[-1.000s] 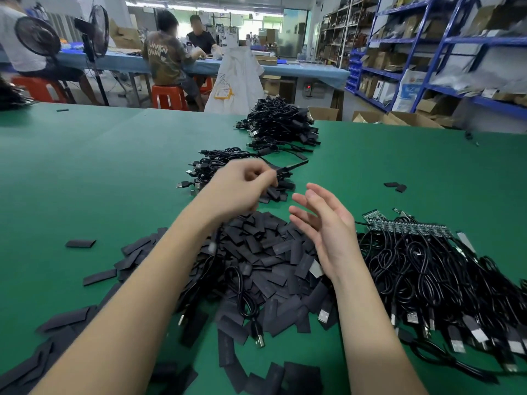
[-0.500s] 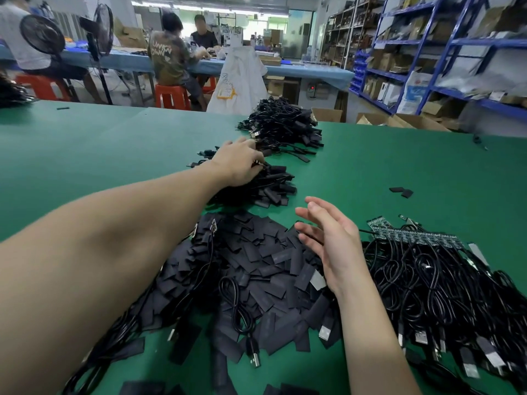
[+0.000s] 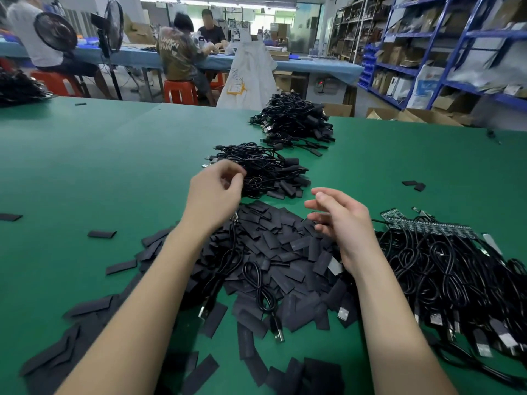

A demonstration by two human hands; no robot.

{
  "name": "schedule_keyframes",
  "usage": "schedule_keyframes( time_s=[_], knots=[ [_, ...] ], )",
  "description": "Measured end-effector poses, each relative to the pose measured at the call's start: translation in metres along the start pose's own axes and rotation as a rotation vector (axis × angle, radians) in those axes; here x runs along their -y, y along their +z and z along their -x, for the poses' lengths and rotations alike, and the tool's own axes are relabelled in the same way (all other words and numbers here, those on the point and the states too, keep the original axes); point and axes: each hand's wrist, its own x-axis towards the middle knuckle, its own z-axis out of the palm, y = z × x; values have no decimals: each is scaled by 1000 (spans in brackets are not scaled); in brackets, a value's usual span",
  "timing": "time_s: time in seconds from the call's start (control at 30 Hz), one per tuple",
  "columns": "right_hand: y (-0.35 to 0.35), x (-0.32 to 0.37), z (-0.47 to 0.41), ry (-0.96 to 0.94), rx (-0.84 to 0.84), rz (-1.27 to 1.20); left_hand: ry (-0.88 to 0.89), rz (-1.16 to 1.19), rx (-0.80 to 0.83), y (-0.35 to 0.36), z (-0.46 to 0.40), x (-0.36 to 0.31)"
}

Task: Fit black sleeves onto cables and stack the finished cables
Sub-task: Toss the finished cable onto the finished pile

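Note:
A heap of flat black sleeves (image 3: 285,246) lies on the green table (image 3: 99,172) in front of me. Beyond it sits a near stack of sleeved cables (image 3: 268,172), and a larger stack (image 3: 296,121) lies farther back. Unsleeved black cables (image 3: 456,275) with green circuit boards (image 3: 422,223) are piled at the right. My left hand (image 3: 214,192) hovers beside the near stack with fingers loosely curled and holds nothing. My right hand (image 3: 342,220) hangs above the right side of the sleeve heap, fingers relaxed and empty. Loose cables (image 3: 256,280) lie across the sleeves.
Stray sleeves (image 3: 101,234) are scattered left of the heap, and two more (image 3: 413,185) lie at the right. Past the table's far edge are a white bag (image 3: 251,72), seated people at a blue bench, fans and blue shelving. Another cable pile (image 3: 17,88) sits far left.
My left hand carried a sleeved cable out to the near stack, let it go and has drawn back empty. My right hand has stayed over the sleeve heap.

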Motion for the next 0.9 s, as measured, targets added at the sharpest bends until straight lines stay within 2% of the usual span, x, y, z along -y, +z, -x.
schedule_keyframes(
  time_s=[0.23,0.3,0.37,0.43,0.5,0.57,0.63,0.7,0.77,0.9],
  knots=[
    [60,-7,17,-417,413,910,-135,109,-69,2,12,9],
    [78,-20,20,-445,479,1115,-160,101,-56,4,13,11],
    [85,-29,22,-420,500,1180,-172,99,-41,5,15,13],
    [84,-31,21,-451,485,1111,-171,103,-44,3,16,14],
    [80,-28,20,-492,369,956,-180,121,-54,2,15,15],
    [76,-20,19,-439,182,726,-232,162,-33,1,14,15],
    [72,-14,16,-307,78,450,-356,322,59,1,13,13],
    [69,-9,16,-133,64,184,-494,613,190,-2,12,8],
    [65,-6,18,-10,71,21,-553,833,297,-4,13,3],
    [61,-1,19,164,159,-207,-579,920,385,-7,16,-3]
  ],
)
